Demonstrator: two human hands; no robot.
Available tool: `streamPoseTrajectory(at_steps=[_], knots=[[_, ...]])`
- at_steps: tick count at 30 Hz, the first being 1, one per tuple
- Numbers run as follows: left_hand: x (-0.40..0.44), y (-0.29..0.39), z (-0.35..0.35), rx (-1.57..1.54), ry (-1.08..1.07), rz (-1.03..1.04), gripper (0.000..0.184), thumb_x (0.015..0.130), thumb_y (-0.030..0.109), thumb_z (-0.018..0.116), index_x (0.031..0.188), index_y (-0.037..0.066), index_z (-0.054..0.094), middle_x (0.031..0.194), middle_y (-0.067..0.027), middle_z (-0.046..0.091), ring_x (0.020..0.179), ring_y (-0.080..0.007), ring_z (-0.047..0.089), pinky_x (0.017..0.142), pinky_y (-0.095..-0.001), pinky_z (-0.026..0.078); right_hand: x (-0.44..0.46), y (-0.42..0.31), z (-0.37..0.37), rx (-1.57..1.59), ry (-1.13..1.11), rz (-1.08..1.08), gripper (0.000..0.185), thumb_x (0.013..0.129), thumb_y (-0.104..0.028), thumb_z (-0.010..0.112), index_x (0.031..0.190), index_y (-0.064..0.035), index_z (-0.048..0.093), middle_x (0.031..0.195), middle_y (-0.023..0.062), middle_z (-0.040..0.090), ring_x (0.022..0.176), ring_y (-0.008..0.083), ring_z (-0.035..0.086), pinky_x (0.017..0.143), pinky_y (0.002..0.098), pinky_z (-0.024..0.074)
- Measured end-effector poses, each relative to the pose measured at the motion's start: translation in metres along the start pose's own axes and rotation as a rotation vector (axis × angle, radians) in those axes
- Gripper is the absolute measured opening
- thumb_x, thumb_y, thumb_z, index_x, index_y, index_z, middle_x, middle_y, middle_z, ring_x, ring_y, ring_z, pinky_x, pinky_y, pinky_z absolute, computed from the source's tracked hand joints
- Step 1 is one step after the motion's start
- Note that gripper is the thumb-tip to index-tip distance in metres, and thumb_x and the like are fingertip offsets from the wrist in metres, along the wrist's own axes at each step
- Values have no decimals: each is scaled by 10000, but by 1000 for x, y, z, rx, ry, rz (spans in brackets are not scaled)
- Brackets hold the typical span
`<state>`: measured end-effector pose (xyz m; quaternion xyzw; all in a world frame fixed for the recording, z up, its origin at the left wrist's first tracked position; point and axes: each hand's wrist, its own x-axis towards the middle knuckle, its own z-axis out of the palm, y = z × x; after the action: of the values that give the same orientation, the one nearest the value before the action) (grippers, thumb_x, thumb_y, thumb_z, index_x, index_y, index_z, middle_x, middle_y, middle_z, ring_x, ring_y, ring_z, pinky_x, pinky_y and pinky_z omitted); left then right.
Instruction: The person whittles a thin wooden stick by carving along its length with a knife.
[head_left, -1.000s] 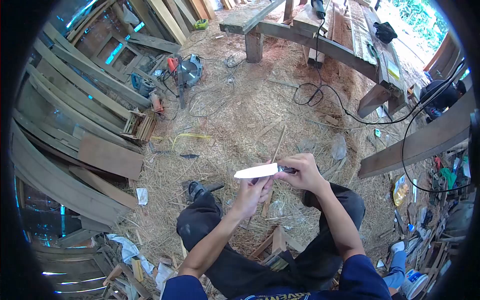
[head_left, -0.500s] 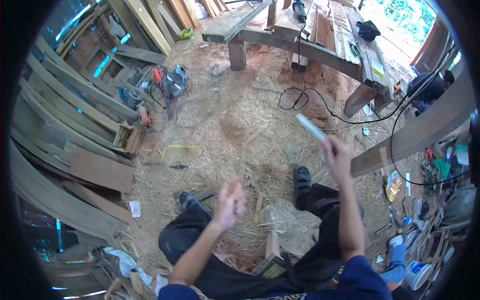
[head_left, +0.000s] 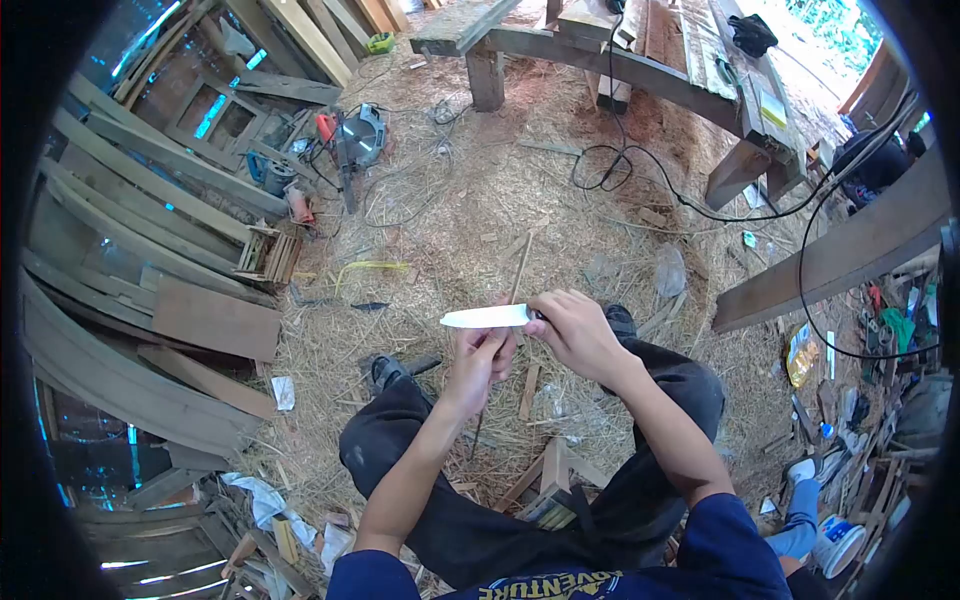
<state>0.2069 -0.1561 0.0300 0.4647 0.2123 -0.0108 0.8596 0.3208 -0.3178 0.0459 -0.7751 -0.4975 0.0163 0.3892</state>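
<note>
A knife point(head_left: 487, 317) with a bright blade lies across a thin stick point(head_left: 522, 262), its tip pointing left. My right hand point(head_left: 572, 328) is closed around the knife's dark handle. My left hand point(head_left: 479, 368) is closed on the stick just below the blade. The stick runs upward past the blade, and its thin lower end shows beneath my left hand. Both hands are close together above the straw-strewn floor, between my knees.
A wooden bench point(head_left: 640, 68) stands ahead, with a black cable point(head_left: 720, 215) trailing from it. A circular saw point(head_left: 360, 137) lies at the upper left. Boards point(head_left: 215, 315) line the left. Another person point(head_left: 872, 165) is at the far right, and someone's leg point(head_left: 800, 515) shows lower right.
Half a second ago my hands were apart, with the knife raised at the right. Now they are together again, the blade lying across the stick.
</note>
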Motion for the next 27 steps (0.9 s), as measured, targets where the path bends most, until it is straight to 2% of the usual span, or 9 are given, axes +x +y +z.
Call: streamPoseTrajectory(at_steps=[5, 9, 11, 13, 16, 19, 22, 24, 27], knots=[[-14, 6, 10, -85, -41, -14, 420, 1075, 231, 499, 1486, 158, 450, 703, 62, 347, 516, -30, 311, 430, -194, 243, 11, 8, -8, -34, -40, -52, 339, 948, -352, 609, 1032, -23, 586, 899, 138, 604, 825, 335, 574, 769, 412, 421], [-18, 3, 5, -49, -67, -71, 448, 1075, 259, 496, 1515, 210, 423, 716, 63, 302, 501, -30, 273, 426, -197, 208, 7, 18, -22, -166, 42, 20, 179, 941, -238, 622, 992, -67, 602, 881, 122, 631, 883, 291, 609, 806, 407, 445], [-23, 4, 6, 14, -146, -31, 468, 1081, 250, 480, 1537, 188, 399, 694, 64, 295, 494, -33, 277, 424, -199, 217, 6, 45, -40, -251, 146, 199, 144, 944, -203, 616, 982, -64, 617, 909, 129, 648, 890, 303, 612, 807, 421, 456], [-28, -2, 3, 134, -264, 23, 473, 1083, 238, 473, 1543, 169, 389, 683, 66, 291, 492, -34, 282, 424, -199, 227, 12, 59, -62, -236, 214, 715, 149, 970, -183, 586, 1001, -40, 614, 911, 156, 645, 890, 341, 607, 790, 441, 464], [-22, 6, -3, -28, -123, -16, 457, 1086, 230, 461, 1533, 152, 400, 675, 59, 328, 487, -32, 279, 432, -204, 262, 4, 55, -63, -283, 292, 581, 174, 1001, -177, 542, 1020, -13, 597, 927, 186, 634, 895, 373, 605, 771, 457, 471], [-12, 18, -5, -78, -30, -2, 446, 1085, 218, 461, 1520, 135, 414, 710, 41, 424, 505, -27, 299, 446, -197, 275, -5, 27, -34, -135, 216, 253, 220, 1013, -207, 531, 1052, 0, 594, 954, 201, 626, 902, 379, 606, 776, 458, 471], [-5, 15, -5, -28, 34, 56, 389, 1078, 191, 476, 1459, 109, 486, 795, 41, 513, 551, -10, 335, 465, -181, 268, 6, -1, -8, 12, 70, 126, 265, 1013, -254, 530, 1076, -4, 592, 948, 193, 616, 907, 383, 597, 799, 461, 462], [-5, 8, -7, 48, 27, 81, 362, 1072, 181, 494, 1423, 96, 520, 795, 49, 512, 558, -4, 341, 463, -182, 265, 16, -13, 5, 81, 53, 24, 322, 1020, -317, 519, 1057, -3, 580, 921, 183, 606, 893, 381, 588, 781, 453, 455], [-2, 2, -5, 77, 63, 150, 313, 1064, 187, 523, 1359, 87, 559, 763, 70, 460, 554, -1, 333, 455, -185, 255, 25, -19, 6, 8, -17, 32, 352, 1006, -353, 525, 1066, -10, 581, 919, 166, 612, 878, 361, 586, 781, 438, 439]])
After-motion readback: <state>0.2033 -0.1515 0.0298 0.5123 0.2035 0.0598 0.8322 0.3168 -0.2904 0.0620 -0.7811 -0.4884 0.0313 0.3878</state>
